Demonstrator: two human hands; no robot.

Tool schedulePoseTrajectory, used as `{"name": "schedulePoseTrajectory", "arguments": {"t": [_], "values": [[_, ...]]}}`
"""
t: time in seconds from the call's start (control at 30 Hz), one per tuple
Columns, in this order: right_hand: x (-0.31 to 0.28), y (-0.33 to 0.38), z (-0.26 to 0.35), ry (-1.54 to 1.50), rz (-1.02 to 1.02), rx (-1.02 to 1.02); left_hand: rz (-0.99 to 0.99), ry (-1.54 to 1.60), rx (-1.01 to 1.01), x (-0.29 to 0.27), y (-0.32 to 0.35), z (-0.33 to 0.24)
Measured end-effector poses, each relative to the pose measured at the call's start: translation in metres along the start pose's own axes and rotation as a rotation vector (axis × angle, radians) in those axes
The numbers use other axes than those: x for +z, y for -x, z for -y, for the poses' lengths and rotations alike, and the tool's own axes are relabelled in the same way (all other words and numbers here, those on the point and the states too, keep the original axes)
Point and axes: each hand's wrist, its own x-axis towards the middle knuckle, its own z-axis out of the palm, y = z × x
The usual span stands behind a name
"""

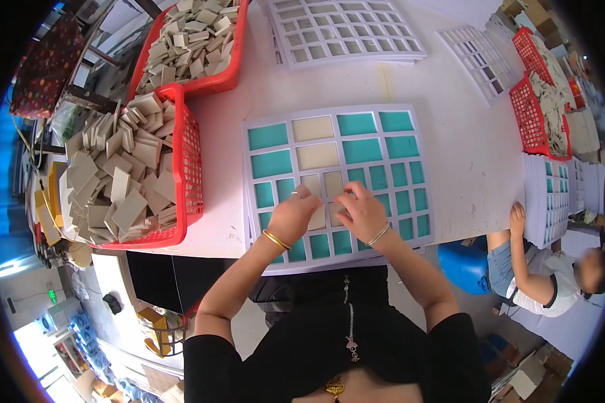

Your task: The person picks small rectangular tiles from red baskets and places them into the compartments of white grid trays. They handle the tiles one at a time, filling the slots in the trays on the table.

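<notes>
In front of me lies a white grid board on top of a stack of similar boards. Many of its windows show teal; a middle column holds cream tiles, among them a large cream tile and small ones lower down. My left hand has bent fingers drawn together at a small cream tile in the lower middle. Just beside it, my right hand pinches at the neighbouring small cream tile. The fingers partly cover both tiles.
At the left stand two red baskets heaped with cream tiles, a near basket and a far basket. White grid boards lie at the back. Further red baskets stand at the right, where another person sits.
</notes>
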Motion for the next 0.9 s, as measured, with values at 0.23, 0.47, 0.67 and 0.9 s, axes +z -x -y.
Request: {"name": "schedulePoseTrajectory", "arguments": {"t": [0.23,0.47,0.67,0.9], "values": [[-0.002,0.015,0.001,0.132,-0.037,-0.187,-0.078,-0.445,0.229,0.014,0.023,0.002],[-0.009,0.027,-0.008,0.034,-0.026,-0.062,-0.109,-0.297,0.145,0.000,0.035,0.013],[-0.044,0.069,-0.111,0.387,-0.596,0.272,-0.525,-0.107,-0.342,-0.007,0.076,0.054],[-0.032,0.107,-0.133,-0.084,-0.556,0.589,-0.480,-0.013,-0.403,0.003,0.083,0.031]]}}
